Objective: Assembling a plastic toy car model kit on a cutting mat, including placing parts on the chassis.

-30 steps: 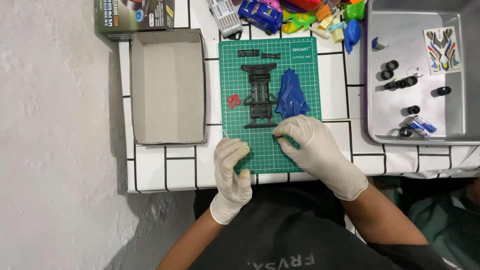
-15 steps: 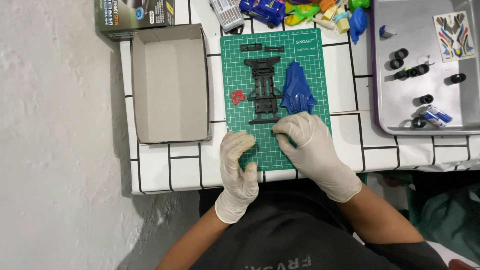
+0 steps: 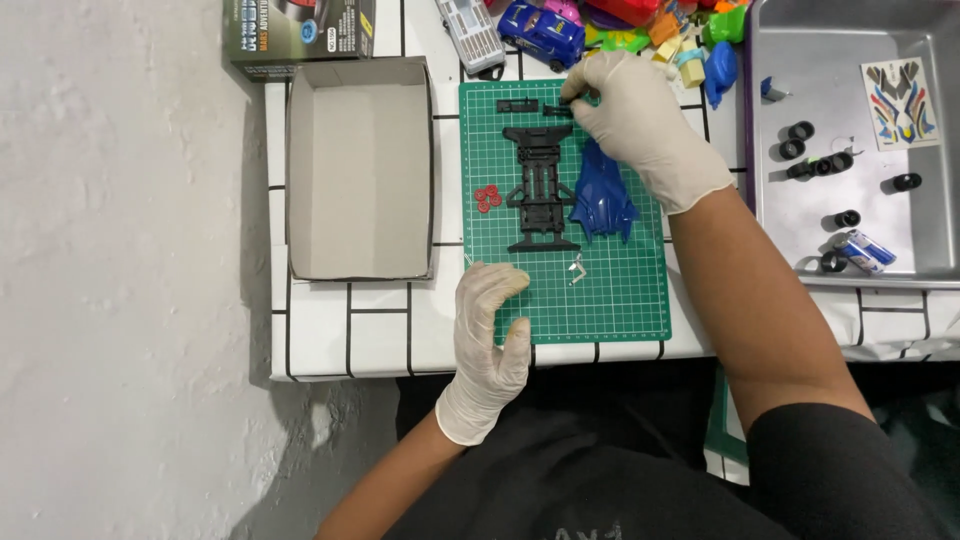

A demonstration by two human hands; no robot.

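Note:
A green cutting mat (image 3: pixel 620 300) lies on the white tiled table. On it sit a black toy car chassis (image 3: pixel 541 188), a blue car body shell (image 3: pixel 603 195), small red gears (image 3: pixel 487 197) and small metal bits (image 3: pixel 577 268). My left hand (image 3: pixel 490 325), in a white glove, rests flat on the mat's near left corner. My gloved right hand (image 3: pixel 640 120) reaches to the mat's far edge, its fingertips pinched at a small black part (image 3: pixel 556 111). Another black strip (image 3: pixel 517 105) lies beside it.
An empty cardboard box (image 3: pixel 360 170) stands left of the mat, a printed box lid (image 3: pixel 298 35) behind it. A grey metal tray (image 3: pixel 850 50) at right holds black tyres, a sticker sheet and a battery. Colourful toy cars and parts crowd the far edge.
My right hand has left the mat's near edge and reached up to its far edge, uncovering small metal bits. The left hand stays at the mat's near left corner.

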